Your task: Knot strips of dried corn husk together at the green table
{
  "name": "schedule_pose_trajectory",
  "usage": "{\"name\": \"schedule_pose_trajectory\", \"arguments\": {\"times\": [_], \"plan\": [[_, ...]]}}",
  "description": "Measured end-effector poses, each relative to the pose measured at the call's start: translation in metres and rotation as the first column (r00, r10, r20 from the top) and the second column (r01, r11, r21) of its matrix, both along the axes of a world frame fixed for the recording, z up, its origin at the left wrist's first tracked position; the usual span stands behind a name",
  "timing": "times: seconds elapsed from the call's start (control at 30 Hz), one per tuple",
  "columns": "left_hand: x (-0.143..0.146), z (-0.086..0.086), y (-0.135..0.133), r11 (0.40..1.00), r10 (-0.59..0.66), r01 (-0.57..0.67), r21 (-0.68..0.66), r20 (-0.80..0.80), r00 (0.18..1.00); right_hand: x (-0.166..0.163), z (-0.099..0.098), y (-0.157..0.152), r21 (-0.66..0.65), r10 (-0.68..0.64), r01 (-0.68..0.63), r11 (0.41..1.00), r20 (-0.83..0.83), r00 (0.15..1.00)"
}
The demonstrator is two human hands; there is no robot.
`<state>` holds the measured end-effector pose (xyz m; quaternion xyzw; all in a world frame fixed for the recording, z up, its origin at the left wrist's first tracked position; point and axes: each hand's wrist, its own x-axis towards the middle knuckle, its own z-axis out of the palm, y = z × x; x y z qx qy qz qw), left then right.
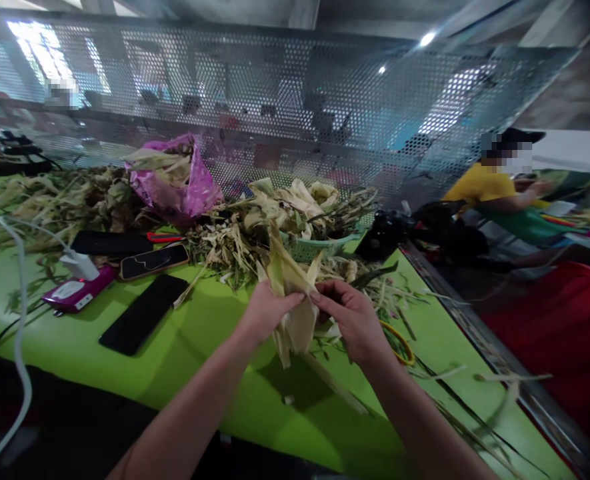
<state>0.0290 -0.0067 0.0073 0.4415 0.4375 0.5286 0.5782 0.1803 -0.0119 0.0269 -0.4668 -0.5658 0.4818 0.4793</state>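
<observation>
Pale, pointed dry husk (pixel 298 327) is pinched by fingers of the left hand (pixel 266 310) and right hand (pixel 353 319), above the green plain surface (pixel 195 373), near its front edge; light-green plastic basket (pixel 302 249) stands behind.

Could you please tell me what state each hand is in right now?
Left hand: closed, holding the dried corn husk, thumb in front.
Right hand: closed, pinching the same husk at its right side.

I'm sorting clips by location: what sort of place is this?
Probably a shared craft workshop: what look like dried husks lie heaped along a green worktable, a perforated screen stands behind it, and another person leans forward nearby.
</observation>
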Motion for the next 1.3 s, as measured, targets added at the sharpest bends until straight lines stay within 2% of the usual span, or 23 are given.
{"name": "schedule_pose_trajectory", "arguments": {"times": [0.17,0.33,0.43,0.77,0.87,1.1,1.3], "plan": [[-0.0006,-0.0025,0.0014,1.0,-0.014,0.014,0.024,-0.001,1.0,0.0031,-0.0017,0.0024,-0.009,0.019,-0.018,1.0,0.031,0.999],[-0.0011,-0.0012,-0.0015,1.0,-0.028,0.028,0.0,-0.072,0.997,0.0044,-0.0024,0.0036,-0.04,0.049,-0.048,0.998,0.013,0.999],[0.0003,-0.0002,-0.0021,0.999,-0.042,0.044,0.03,-0.049,0.998,0.0038,-0.0028,0.0035,-0.043,0.064,-0.063,0.997,0.019,0.998],[0.0019,0.0,0.0002,0.996,-0.039,0.049,0.071,-0.132,0.99,0.0056,-0.0053,0.0042,0.078,-0.006,-0.014,0.997,0.247,0.969],[0.0017,-0.0019,0.0004,0.996,-0.024,0.039,0.079,-0.174,0.984,0.0044,-0.0039,0.003,0.073,0.008,-0.027,0.997,0.244,0.97],[0.0011,-0.0017,-0.0011,0.997,-0.039,0.049,0.061,-0.163,0.986,0.002,-0.0031,0.0026,0.012,0.039,-0.041,0.999,0.162,0.986],[0.0008,-0.0017,-0.0009,0.996,-0.054,0.063,0.06,-0.143,0.988,0.0023,-0.0027,0.0025,-0.039,0.126,-0.124,0.992,0.058,0.99]]}}
